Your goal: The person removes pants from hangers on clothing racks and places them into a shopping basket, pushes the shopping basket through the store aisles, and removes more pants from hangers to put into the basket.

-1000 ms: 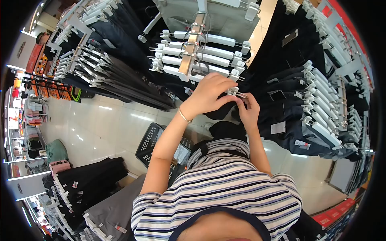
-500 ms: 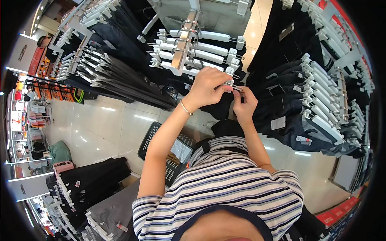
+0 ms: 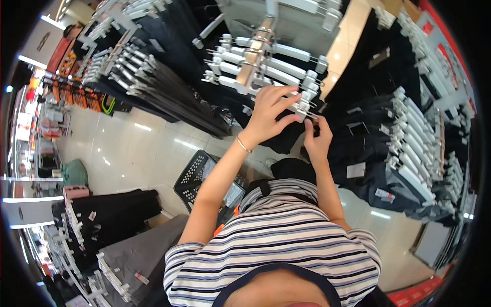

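My left hand (image 3: 268, 113), with a thin bracelet at the wrist, is open at the near end of a rack rail. Its fingers and thumb are spread beside the white clip of the front hanger (image 3: 303, 108). At that hanger's outer end my right hand (image 3: 318, 139) is closed, thumb and forefinger at the edge of a black garment (image 3: 284, 139) below the clip. The exact grip is partly hidden by the fingers. Several more white clip hangers (image 3: 289, 65) hang behind on the metal rail (image 3: 251, 59).
A dark perforated shopping basket (image 3: 192, 176) is low at my left. Racks of dark trousers (image 3: 169, 94) stand on the left, with more black garments (image 3: 358, 138) on the right. Grey trousers (image 3: 143, 250) hang at lower left. Pale tiled floor (image 3: 133, 143) lies between racks.
My left hand has let go of the clip and spread its fingers. My right hand stays by the hanger's end. The view has shifted, so the rack appears further right and lower.
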Motion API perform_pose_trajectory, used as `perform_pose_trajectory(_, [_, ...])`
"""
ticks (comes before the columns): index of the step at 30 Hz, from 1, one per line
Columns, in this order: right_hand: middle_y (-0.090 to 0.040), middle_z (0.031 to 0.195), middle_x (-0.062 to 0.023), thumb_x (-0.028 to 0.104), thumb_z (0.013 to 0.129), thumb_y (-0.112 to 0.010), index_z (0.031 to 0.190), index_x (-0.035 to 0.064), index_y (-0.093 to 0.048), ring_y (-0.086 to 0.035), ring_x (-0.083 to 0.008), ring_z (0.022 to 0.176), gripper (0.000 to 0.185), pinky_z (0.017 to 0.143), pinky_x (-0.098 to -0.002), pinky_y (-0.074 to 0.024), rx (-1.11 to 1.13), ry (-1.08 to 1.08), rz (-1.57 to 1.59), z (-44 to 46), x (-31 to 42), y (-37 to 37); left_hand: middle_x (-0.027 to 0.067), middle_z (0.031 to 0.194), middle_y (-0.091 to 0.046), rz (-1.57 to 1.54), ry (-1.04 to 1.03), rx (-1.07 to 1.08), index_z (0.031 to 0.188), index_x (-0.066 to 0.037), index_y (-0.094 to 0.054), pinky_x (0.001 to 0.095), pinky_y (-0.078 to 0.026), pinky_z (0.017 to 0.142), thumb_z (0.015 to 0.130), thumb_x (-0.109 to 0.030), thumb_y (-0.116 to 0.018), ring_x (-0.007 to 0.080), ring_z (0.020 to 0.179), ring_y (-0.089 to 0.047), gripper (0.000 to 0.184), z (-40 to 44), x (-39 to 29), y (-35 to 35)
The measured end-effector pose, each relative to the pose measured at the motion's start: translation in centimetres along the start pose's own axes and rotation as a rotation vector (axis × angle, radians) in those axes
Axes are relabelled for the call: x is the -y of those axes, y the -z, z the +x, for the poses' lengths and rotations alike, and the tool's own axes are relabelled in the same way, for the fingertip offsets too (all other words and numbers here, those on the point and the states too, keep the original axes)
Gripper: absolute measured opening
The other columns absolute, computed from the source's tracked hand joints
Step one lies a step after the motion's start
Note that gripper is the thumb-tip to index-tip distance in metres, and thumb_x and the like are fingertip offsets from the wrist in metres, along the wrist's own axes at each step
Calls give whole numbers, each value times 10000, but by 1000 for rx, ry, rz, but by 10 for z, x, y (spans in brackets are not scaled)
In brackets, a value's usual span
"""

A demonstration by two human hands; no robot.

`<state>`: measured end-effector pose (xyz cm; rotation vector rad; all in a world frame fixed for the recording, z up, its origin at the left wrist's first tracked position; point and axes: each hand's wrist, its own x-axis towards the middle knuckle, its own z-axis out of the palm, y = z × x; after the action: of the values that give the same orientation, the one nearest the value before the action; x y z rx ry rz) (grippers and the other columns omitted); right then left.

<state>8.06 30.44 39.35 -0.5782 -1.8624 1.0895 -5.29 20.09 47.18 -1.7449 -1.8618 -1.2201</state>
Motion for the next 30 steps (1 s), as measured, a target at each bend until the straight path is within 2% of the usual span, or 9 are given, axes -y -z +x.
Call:
perform_pose_trajectory(4, [-589, 768, -126, 105, 832, -593, 912, -20, -528, -582, -215, 698, 162, 660, -286, -453, 30, -12, 6, -2, -13, -6, 108, 1031, -588, 174, 318, -468, 972, -18, -602, 322, -398, 858, 772, -8, -583, 237, 955, -530, 201, -58, 26, 5])
perform_pose_trajectory(7, [-594, 824, -137, 116, 854, -569, 955, -17, -510, -584, -215, 734, 177, 688, -285, -451, 69, -43, 63, -2, -13, -11, 107, 1034, -548, 0, 634, -684, 1035, -13, -555, 306, -398, 832, 827, -59, -561, 212, 958, -515, 214, -98, 65, 16])
perform_pose_trajectory(11, [-594, 887, -145, 131, 846, -585, 1007, -19, -505, -579, -225, 758, 235, 719, -293, -446, 183, -78, 72, -4, -5, -7, 124, 1199, -461, -86, 760, -563, 1238, -23, -396, 323, -354, 904, 828, -181, -598, 231, 1074, -458, 483, -117, 129, 48])
perform_pose_trajectory(13, [-603, 896, -156, 147, 828, -612, 1028, -22, -516, -588, -235, 770, 279, 718, -297, -446, 249, -41, -5, -6, -12, -7, 126, 1213, -462, 188, 701, -367, 1274, -38, -368, 348, -335, 940, 820, -228, -617, 244, 1091, -454, 551, -111, 145, 68])
perform_pose_trajectory(17, [-622, 884, -178, 173, 791, -662, 1035, -36, -543, -609, -250, 793, 343, 706, -300, -445, 325, -34, -37, -8, -19, -11, 152, 1113, -536, -270, 849, -45, 1253, -24, -373, 321, -398, 873, 802, -264, -648, 228, 1042, -508, 580, -122, 192, 68])
perform_pose_trajectory(19, [-630, 806, -187, 201, 777, -682, 932, -59, -577, -621, -240, 751, 321, 663, -301, -448, 353, -143, -69, -11, -28, -15, 101, 1088, -548, -93, 1014, -102, 1227, -35, -399, 286, -425, 829, 839, -173, -612, 161, 938, -530, 464, -124, 178, 51])
perform_pose_trajectory(23, [-636, 690, -159, 246, 780, -683, 795, -71, -604, -607, -199, 592, 327, 533, -310, -424, 413, -124, -135, -21, -58, -24, 34, 1097, -550, -304, 723, -302, 1191, -18, -442, 248, -432, 803, 885, -141, -545, 95, 915, -523, 346, -135, 193, 30])
perform_pose_trajectory(25, [-632, 676, -176, 259, 780, -682, 748, -70, -607, -620, -207, 592, 339, 524, -310, -423, 536, -225, -236, -24, -68, -23, 10, 1070, -551, -523, 814, -347, 1178, -13, -450, 228, -432, 792, 899, -134, -523, 69, 917, -511, 313, -122, 180, 33])
perform_pose_trajectory(30, [-625, 696, -171, 320, 830, -597, 771, -23, -640, -591, -371, 693, 351, 603, -375, -457, 511, 136, -387, -34, -97, -40, 15, 978, -578, -566, 839, -332, 1111, -11, -497, 221, -451, 725, 864, -135, -581, 66, 847, -521, 289, -96, 195, 35])
